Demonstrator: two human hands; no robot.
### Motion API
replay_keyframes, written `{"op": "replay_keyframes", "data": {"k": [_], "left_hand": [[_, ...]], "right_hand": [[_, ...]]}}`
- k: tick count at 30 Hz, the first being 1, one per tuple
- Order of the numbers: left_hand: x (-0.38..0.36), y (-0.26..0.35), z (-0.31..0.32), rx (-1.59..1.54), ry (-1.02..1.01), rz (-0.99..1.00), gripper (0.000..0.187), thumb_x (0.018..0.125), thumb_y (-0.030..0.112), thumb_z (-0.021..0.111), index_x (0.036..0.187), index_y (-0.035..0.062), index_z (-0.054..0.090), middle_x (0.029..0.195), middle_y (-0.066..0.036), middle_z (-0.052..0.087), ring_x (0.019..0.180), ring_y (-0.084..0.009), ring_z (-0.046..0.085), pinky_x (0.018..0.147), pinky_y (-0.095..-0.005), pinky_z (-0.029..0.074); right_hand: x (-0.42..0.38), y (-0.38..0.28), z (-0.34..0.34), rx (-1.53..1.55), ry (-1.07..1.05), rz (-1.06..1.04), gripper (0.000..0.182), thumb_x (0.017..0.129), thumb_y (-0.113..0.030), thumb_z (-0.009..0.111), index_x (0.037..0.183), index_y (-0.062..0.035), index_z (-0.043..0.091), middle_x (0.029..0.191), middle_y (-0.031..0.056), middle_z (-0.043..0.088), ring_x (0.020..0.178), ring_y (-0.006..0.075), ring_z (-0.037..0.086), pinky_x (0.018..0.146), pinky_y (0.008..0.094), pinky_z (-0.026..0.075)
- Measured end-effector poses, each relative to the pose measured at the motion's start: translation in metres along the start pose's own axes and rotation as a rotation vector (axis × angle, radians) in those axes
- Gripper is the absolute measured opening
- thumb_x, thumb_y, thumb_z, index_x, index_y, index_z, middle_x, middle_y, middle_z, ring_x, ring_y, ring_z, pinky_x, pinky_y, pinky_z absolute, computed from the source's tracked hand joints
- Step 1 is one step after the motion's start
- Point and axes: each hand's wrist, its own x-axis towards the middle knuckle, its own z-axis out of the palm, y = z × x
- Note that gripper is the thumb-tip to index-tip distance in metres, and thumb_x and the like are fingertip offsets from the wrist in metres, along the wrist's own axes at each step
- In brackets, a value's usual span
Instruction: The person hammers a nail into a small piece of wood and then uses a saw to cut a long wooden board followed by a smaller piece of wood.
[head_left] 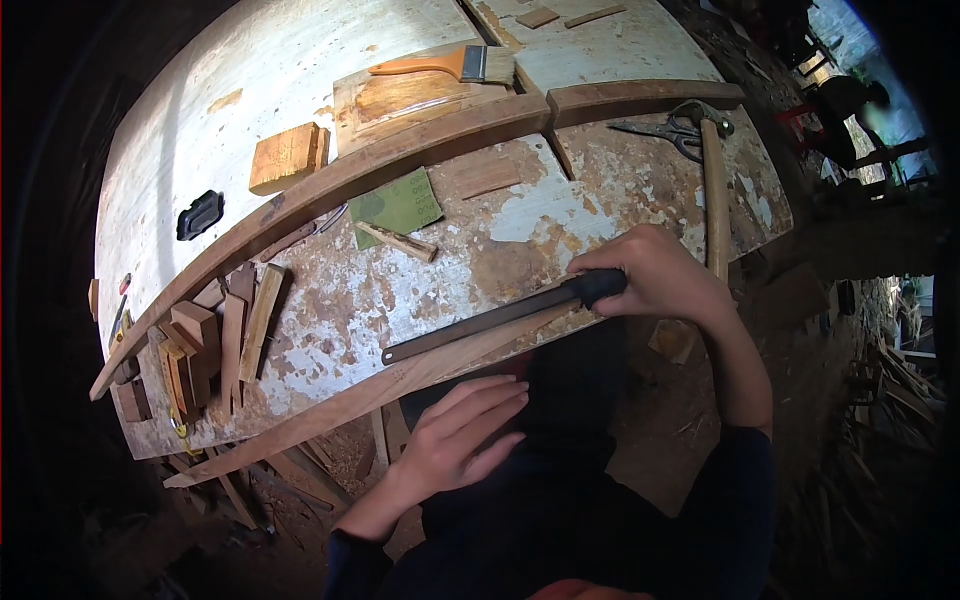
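Head view, looking down at my own two hands over the near edge of the table [330, 300]. My right hand [655, 275] is clenched around the black handle of a long dark file [500, 318]. The file lies flat on a long wooden strip [400, 385] that runs along the table's near edge. Its long axis runs from the handle in my right fist down and to the left, nearly in line with the strip, and its bare tip ends well to the left, about midway along the strip.

My left hand [460, 435] is open, fingers stretched and loosely together, holding nothing. It hovers just below the strip, off the table edge, and I cannot tell whether the fingertips touch the wood. The file's blade lies above and just beyond those fingertips; its free tip is up and to the left of them. So my left hand is the nearer one to the blade's free end, while my right has the handle.

Further off on the table lie a hammer [714, 190], scissors [665, 128], an orange-handled brush [450, 65], a green sandpaper sheet [398, 205] and offcuts [215, 340].
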Motion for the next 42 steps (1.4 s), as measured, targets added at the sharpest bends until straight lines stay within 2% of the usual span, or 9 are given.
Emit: {"op": "replay_keyframes", "data": {"k": [4, 10, 13, 16, 21, 24, 28, 35, 42], "left_hand": [[0.031, -0.006, 0.007, 0.190, -0.160, 0.070, 0.054, 0.085, 0.017, 0.085, 0.132, -0.0039, 0.069, 0.147, -0.021, 0.061, 0.138, -0.0376, 0.059, 0.111, -0.0491, 0.052], [0.037, -0.011, 0.035, 0.412, -0.166, -0.031, 0.075, 0.085, 0.022, 0.086, 0.151, 0.0003, 0.057, 0.152, -0.019, 0.055, 0.134, -0.0377, 0.056, 0.111, -0.0497, 0.046], [0.045, -0.011, 0.037, 0.452, -0.152, -0.034, 0.076, 0.084, 0.022, 0.087, 0.151, 0.0021, 0.058, 0.143, -0.018, 0.059, 0.124, -0.0349, 0.058, 0.104, -0.0466, 0.047], [0.054, -0.010, 0.038, 0.482, -0.148, -0.046, 0.077, 0.083, 0.022, 0.088, 0.151, 0.0028, 0.058, 0.137, -0.017, 0.060, 0.115, -0.0335, 0.058, 0.099, -0.0452, 0.047], [0.074, -0.015, 0.038, 0.452, -0.108, -0.077, 0.062, 0.081, 0.019, 0.090, 0.136, 0.0022, 0.067, 0.138, -0.017, 0.060, 0.102, -0.0312, 0.060, 0.089, -0.0429, 0.050], [0.092, -0.015, 0.042, 0.440, -0.062, -0.139, 0.037, 0.080, 0.016, 0.090, 0.109, 0.0043, 0.071, 0.135, -0.016, 0.065, 0.092, -0.0301, 0.061, 0.080, -0.0409, 0.051], [0.109, -0.020, 0.047, 0.427, -0.022, -0.146, 0.029, 0.076, 0.013, 0.091, 0.091, 0.0052, 0.067, 0.121, -0.013, 0.072, 0.091, -0.0312, 0.061, 0.079, -0.0418, 0.051], [0.130, -0.024, 0.053, 0.390, -0.024, -0.192, 0.033, 0.070, 0.007, 0.091, 0.073, 0.0058, 0.059, 0.105, -0.013, 0.069, 0.094, -0.0339, 0.062, 0.080, -0.0425, 0.050], [0.127, -0.038, 0.057, 0.268, 0.041, -0.149, 0.031, 0.069, 0.005, 0.090, 0.072, 0.0072, 0.059, 0.103, -0.013, 0.069, 0.094, -0.0332, 0.065, 0.079, -0.0413, 0.051]], "right_hand": [[-0.006, 0.001, 0.005, -0.005, 0.059, 0.007, 0.047, 0.070, -0.009, 0.086, 0.117, -0.0082, 0.082, 0.100, 0.0171, 0.080, 0.089, 0.0341, 0.078, 0.081, 0.0407, 0.061], [-0.014, -0.002, 0.010, 0.039, 0.104, 0.064, 0.047, 0.073, -0.007, 0.085, 0.120, -0.0073, 0.081, 0.102, 0.0178, 0.080, 0.089, 0.0336, 0.079, 0.079, 0.0402, 0.060], [-0.019, 0.012, 0.021, 0.246, 0.207, -0.013, 0.046, 0.079, -0.005, 0.083, 0.125, -0.0034, 0.078, 0.094, 0.0164, 0.081, 0.081, 0.0267, 0.079, 0.075, 0.0361, 0.058], [-0.031, 0.018, 0.029, 0.519, 0.359, 0.105, 0.037, 0.094, -0.011, 0.077, 0.130, -0.0035, 0.077, 0.073, 0.0046, 0.072, 0.066, 0.0124, 0.065, 0.065, 0.0304, 0.049], [-0.057, -0.006, 0.043, 0.878, 0.389, 0.439, 0.034, 0.108, -0.021, 0.063, 0.137, -0.0084, 0.075, 0.068, -0.0110, 0.048, 0.064, 0.0016, 0.043, 0.060, 0.0241, 0.034], [-0.065, -0.013, 0.065, 1.001, 0.426, 0.445, 0.036, 0.109, -0.018, 0.060, 0.140, -0.0045, 0.071, 0.086, -0.0027, 0.057, 0.081, 0.0058, 0.051, 0.075, 0.0261, 0.039], [-0.066, -0.021, 0.075, 1.179, 0.439, 0.516, 0.035, 0.109, -0.015, 0.061, 0.138, 0.0034, 0.069, 0.124, 0.0164, 0.078, 0.117, 0.0153, 0.069, 0.105, 0.0328, 0.050], [-0.067, -0.018, 0.094, 1.205, 0.421, 0.451, 0.038, 0.107, -0.010, 0.061, 0.142, 0.0049, 0.064, 0.116, 0.0163, 0.078, 0.110, 0.0148, 0.071, 0.097, 0.0316, 0.054], [-0.066, -0.023, 0.106, 1.092, 0.527, 0.411, 0.041, 0.104, -0.006, 0.065, 0.142, 0.0067, 0.062, 0.114, 0.0168, 0.078, 0.108, 0.0132, 0.070, 0.095, 0.0321, 0.055]]}}
